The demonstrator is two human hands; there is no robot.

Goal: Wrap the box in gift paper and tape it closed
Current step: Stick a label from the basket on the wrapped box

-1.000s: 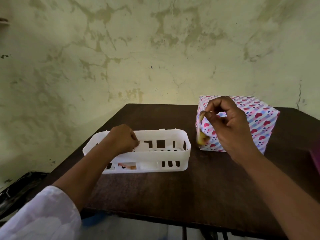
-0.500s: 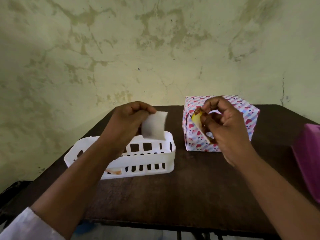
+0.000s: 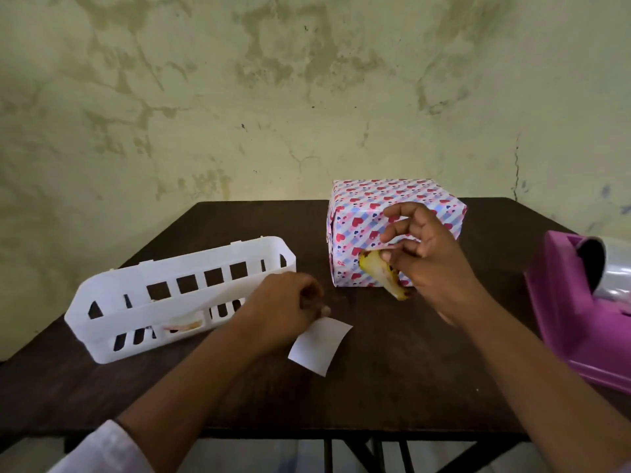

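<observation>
A box wrapped in heart-patterned gift paper stands at the back middle of the dark table. In front of its near face my right hand pinches a small yellow strip between thumb and fingers. My left hand is low over the table, right of the basket, and pinches one corner of a small white paper slip that lies against the tabletop.
A white slotted plastic basket sits on the left of the table with a small item inside. A pink tape dispenser stands at the right edge. A stained wall rises behind the table.
My left hand lifted the white slip out of the basket and brought it down to the table in front. My right hand stayed at the box with the yellow strip.
</observation>
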